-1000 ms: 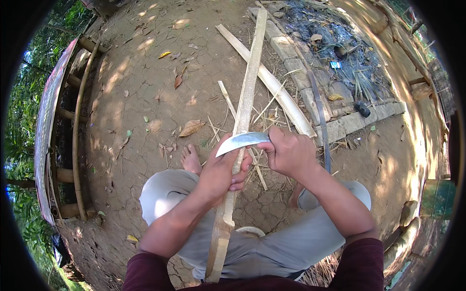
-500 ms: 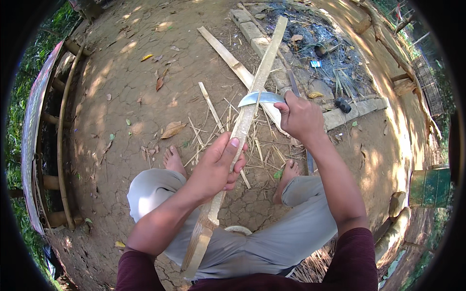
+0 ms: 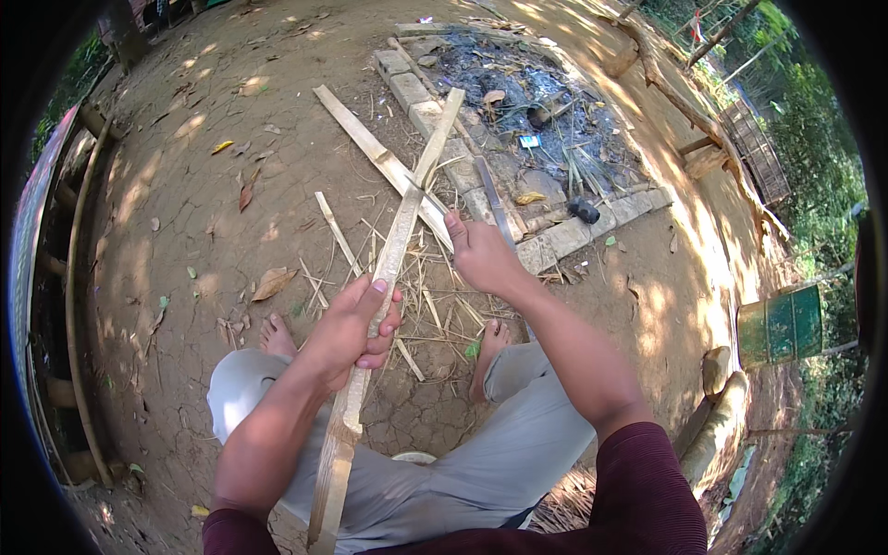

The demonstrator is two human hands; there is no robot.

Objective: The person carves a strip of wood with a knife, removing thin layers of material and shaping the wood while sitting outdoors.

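My left hand (image 3: 351, 326) is closed around a long, pale bamboo strip (image 3: 400, 236), thumb on top. The strip runs from over my left thigh up and away to the right, its near end darker past a node. My right hand (image 3: 483, 256) is a fist beside the strip's far half, gripping a knife whose handle is hidden in the fingers. Its blade (image 3: 422, 190) shows only as a thin dark line across the strip, seen nearly edge-on. Beneath the held strip a second split bamboo piece (image 3: 370, 146) lies slantwise on the ground.
Thin bamboo slivers (image 3: 435, 301) litter the dirt between my feet. A long dark blade (image 3: 493, 196) lies beyond my right hand, beside a brick-edged ash pit (image 3: 412, 90). A bamboo-railed structure (image 3: 79, 305) stands at left, a green container (image 3: 780, 326) at right.
The view has shifted, so the scene sits farther left and lower. The knife blade, seen broadside across the strip before, has turned nearly edge-on. Both hands keep their grips.
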